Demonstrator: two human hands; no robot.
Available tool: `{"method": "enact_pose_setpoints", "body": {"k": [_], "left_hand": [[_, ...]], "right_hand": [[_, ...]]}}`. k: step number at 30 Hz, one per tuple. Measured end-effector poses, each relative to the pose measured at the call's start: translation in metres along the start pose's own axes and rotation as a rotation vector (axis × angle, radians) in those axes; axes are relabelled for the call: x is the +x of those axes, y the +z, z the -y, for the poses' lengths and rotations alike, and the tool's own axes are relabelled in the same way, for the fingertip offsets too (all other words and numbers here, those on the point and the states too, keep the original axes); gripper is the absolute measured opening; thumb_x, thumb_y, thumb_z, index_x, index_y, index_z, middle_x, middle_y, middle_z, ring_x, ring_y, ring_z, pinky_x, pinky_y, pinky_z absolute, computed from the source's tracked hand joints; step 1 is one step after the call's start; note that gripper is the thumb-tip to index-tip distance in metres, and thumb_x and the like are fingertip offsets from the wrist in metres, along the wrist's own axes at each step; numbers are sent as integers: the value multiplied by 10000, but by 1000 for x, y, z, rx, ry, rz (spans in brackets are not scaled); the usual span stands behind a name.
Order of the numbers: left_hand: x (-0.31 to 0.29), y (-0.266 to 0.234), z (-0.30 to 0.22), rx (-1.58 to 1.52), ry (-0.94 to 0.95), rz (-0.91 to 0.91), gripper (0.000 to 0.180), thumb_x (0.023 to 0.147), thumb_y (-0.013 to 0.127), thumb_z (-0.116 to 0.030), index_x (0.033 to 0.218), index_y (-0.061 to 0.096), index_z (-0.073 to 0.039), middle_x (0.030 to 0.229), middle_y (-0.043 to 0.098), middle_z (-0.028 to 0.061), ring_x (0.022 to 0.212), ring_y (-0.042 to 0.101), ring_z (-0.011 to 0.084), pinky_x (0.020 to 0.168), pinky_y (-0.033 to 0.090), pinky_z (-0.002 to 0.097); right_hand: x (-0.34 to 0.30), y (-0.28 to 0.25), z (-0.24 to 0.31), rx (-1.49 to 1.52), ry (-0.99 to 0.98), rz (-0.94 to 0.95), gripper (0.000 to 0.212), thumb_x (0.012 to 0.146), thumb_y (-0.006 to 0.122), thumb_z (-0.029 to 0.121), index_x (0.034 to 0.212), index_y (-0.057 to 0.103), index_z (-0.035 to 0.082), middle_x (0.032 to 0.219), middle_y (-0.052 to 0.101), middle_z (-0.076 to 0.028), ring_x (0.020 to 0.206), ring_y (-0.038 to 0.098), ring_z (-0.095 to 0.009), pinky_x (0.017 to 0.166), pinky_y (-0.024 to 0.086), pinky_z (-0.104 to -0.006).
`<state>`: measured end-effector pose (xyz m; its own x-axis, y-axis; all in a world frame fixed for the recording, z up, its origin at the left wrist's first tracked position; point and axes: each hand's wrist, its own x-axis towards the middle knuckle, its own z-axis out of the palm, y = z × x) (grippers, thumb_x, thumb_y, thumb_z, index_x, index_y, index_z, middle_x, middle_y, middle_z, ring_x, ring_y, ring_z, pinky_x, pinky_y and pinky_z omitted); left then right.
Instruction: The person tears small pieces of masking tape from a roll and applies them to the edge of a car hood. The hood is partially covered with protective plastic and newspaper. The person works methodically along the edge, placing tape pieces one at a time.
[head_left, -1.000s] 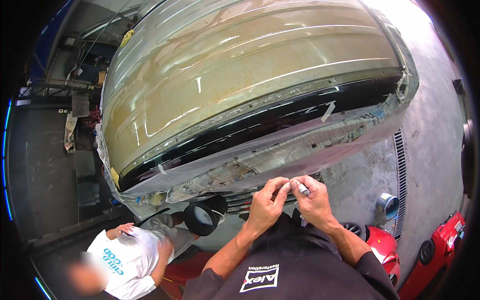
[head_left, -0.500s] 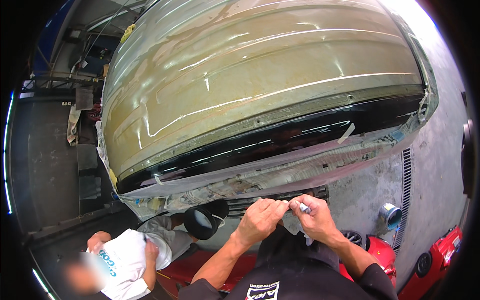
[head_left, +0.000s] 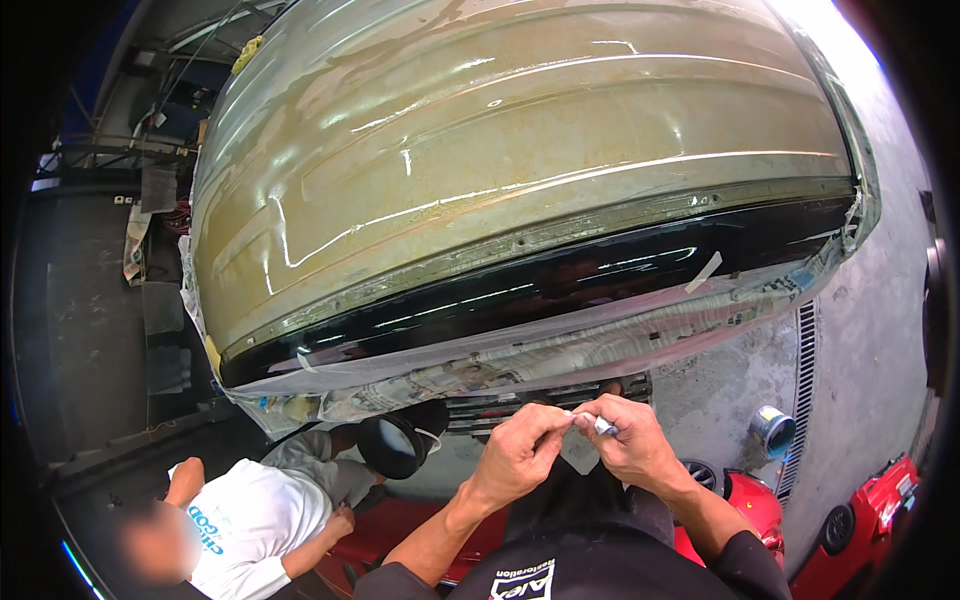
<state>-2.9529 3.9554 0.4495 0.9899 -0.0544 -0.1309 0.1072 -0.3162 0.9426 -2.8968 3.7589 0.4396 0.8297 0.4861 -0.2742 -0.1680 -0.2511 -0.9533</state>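
My left hand and my right hand meet at their fingertips in front of my dark shirt. In the right hand's curled fingers sits a small whitish-grey piece; its kind I cannot make out. Thumb and fingers of my left hand are pinched together, touching the right fingertips, and whatever lies between them is too small to name. Beyond both hands stretches a wet-looking olive-beige vehicle roof with a glossy black side edge. Masking newspaper and plastic film hang below that edge, near my hands.
A short strip of tape sticks to the black edge. To the left, a person in a white shirt is by a black bucket. An open can stands beside a floor drain grate. Red cars are below.
My hands stay together at nearly the same place, with the left fingers more curled. The view has shifted slightly. The person at left has lowered one arm.
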Motion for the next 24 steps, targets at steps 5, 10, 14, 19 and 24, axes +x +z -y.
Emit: {"method": "enact_pose_setpoints", "body": {"k": [5, 10, 14, 19, 24], "left_hand": [[14, 2, -20, 2, -130, -47, 210, 983, 706, 4, 1194, 710, -3, 1050, 753, 125, 849, 740, 195, 728, 599, 331], [26, 3, -32, -6, -223, -54, 148, 986, 702, -8, 1129, 738, 3, 990, 740, 118, 806, 720, 217, 733, 592, 346], [49, -2, -30, 208, -15, -80, 125, 972, 718, 3, 1094, 747, -1, 895, 682, 63, 736, 654, 120, 656, 530, 273], [121, -41, -40, 584, 149, -347, 79, 950, 716, -18, 1022, 690, 1, 875, 650, 149, 773, 624, 305, 695, 506, 397], [174, -61, -30, 796, 149, -203, 111, 963, 695, -100, 1012, 709, -1, 935, 700, 168, 873, 658, 360, 798, 523, 470]], "right_hand": [[0, 2, -3, -117, -153, -127, 132, 1021, 716, 131, 1016, 732, 0, 821, 684, -111, 720, 649, -218, 654, 496, -360], [7, 6, 1, 110, 15, -189, 143, 1030, 714, 125, 1042, 732, -16, 812, 694, -59, 721, 610, -135, 647, 492, -338], [17, 6, -2, 586, 318, -157, 240, 1049, 725, 198, 1132, 765, -24, 903, 719, 0, 751, 596, -40, 641, 488, -234], [28, -11, 1, 586, 319, -159, 327, 1058, 717, 285, 1186, 761, -12, 867, 729, 1, 708, 579, -17, 614, 471, -208], [12, -22, -12, 600, 431, -122, 299, 1051, 720, 287, 1149, 774, 9, 842, 740, -6, 593, 508, 9, 507, 369, -194]]}}
